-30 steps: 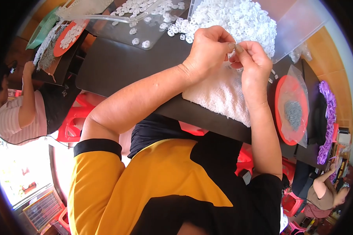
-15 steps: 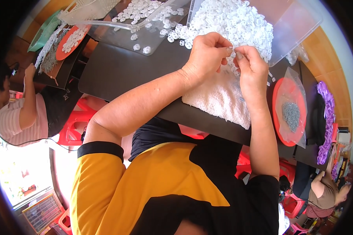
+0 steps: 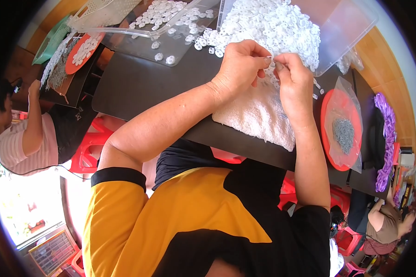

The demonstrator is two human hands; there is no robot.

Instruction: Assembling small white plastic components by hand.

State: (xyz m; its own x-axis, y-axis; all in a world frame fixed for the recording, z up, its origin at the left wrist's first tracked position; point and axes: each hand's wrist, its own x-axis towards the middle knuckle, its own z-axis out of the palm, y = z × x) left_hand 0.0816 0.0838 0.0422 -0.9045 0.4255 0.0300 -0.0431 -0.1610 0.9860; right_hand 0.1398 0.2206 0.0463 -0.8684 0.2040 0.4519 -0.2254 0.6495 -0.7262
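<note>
1. Head view, hands. We find the left hand (image 3: 239, 64) and the right hand (image 3: 295, 81) brought together above the white towel (image 3: 259, 115), fingertips meeting at its far edge. Both grips are pinched nearly closed. Whatever small piece sits between the fingertips is too small for us to identify, so we cannot tell what either grip holds.

2. Head view, work material. Just beyond the towel lies the heap of small white rings (image 3: 272, 23), piled in a clear plastic tray (image 3: 351, 23). The heap touches the towel's far edge and both hands are at its near margin.

3. Head view, bench. The towel rests on a dark bench (image 3: 138, 87), at its near edge, directly in front of the person's torso.

4. Head view, left of the towel. A second clear tray (image 3: 171, 41) with scattered white rings sits beyond and to the left. Further left is an orange plate (image 3: 81, 53) carrying white pieces.

5. Head view, right of the towel. A red plate (image 3: 339, 131) in a clear bag holds a small grey pile of fine metal pieces. Beyond it is a band of purple material (image 3: 386, 134).

6. Head view, other people. One person in a striped top (image 3: 27, 143) sits well left of the towel; another is at lower right.
</note>
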